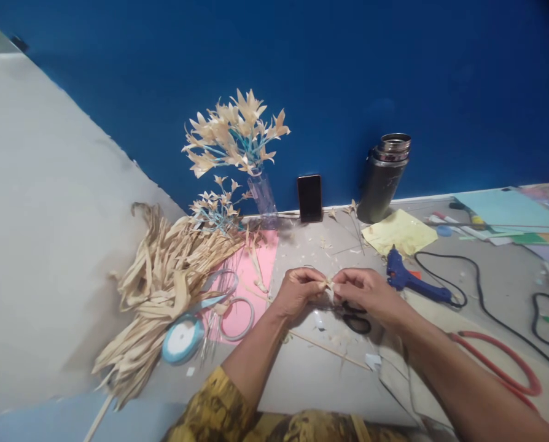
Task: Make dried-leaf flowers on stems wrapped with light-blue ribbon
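Observation:
My left hand (301, 291) and my right hand (360, 288) meet over the middle of the table, fingertips pinched from either side on a small pale piece of dried husk (328, 285). Its full shape is mostly hidden by the fingers. Black-handled scissors (357, 320) lie just under my right hand. A thin stick (332, 351) rests on the table nearer to me. Left of my left hand is a pink sheet (268, 255) with a husk strip (257, 270) and a grey ring of tape (236, 319) on it.
Dried husks (164, 288) and a blue ribbon roll (183, 339) are at left. Behind stand husk flowers (237, 132), a phone (310, 198) and a dark flask (382, 178). A blue glue gun (415, 279), its cord, and red-handled pliers (505, 356) lie at right.

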`<control>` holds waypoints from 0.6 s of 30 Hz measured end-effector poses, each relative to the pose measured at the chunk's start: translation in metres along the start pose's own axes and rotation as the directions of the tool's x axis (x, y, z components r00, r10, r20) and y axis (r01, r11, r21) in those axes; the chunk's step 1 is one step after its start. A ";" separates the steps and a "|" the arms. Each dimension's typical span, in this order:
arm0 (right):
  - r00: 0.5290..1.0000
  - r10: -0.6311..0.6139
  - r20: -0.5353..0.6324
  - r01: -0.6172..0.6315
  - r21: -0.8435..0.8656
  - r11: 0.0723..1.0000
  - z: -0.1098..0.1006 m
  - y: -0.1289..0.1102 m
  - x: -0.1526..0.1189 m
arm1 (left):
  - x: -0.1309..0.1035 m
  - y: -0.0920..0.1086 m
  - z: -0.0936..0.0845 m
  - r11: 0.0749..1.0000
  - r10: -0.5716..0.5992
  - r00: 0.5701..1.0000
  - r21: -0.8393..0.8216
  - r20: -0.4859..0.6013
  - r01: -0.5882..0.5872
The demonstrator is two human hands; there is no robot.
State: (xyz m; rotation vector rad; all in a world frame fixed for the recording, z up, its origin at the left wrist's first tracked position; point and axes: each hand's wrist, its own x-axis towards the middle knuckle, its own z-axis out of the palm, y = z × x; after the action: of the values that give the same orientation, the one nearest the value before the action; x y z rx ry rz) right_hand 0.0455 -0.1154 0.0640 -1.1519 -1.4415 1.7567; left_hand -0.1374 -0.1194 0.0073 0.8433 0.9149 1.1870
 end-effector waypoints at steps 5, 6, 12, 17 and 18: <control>0.999 0.031 -0.009 -0.030 0.062 0.998 0.003 0.004 0.002 | 0.000 0.000 0.001 0.997 0.034 0.999 0.063 -0.005 -0.034; 0.999 0.032 -0.013 -0.031 0.068 0.997 0.003 0.005 0.003 | 0.000 0.000 0.001 0.996 0.043 0.999 0.075 -0.010 -0.043; 0.998 0.056 -0.040 -0.052 0.093 0.994 0.005 0.011 0.006 | -0.002 0.003 0.003 0.984 0.110 0.994 0.142 -0.002 -0.109; 0.992 0.067 -0.108 -0.060 0.065 0.996 0.007 0.015 0.009 | -0.004 -0.001 0.010 0.987 0.111 0.993 0.121 -0.041 -0.106; 0.991 0.057 -0.121 -0.051 0.055 0.997 0.007 0.017 0.009 | -0.004 -0.004 0.012 0.994 0.084 0.994 0.073 -0.064 -0.080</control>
State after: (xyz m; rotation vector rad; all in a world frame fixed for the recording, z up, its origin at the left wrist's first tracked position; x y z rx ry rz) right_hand 0.0363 -0.1150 0.0458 -1.2595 -1.2959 1.7177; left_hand -0.1257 -0.1248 0.0094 0.9092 0.9891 1.2667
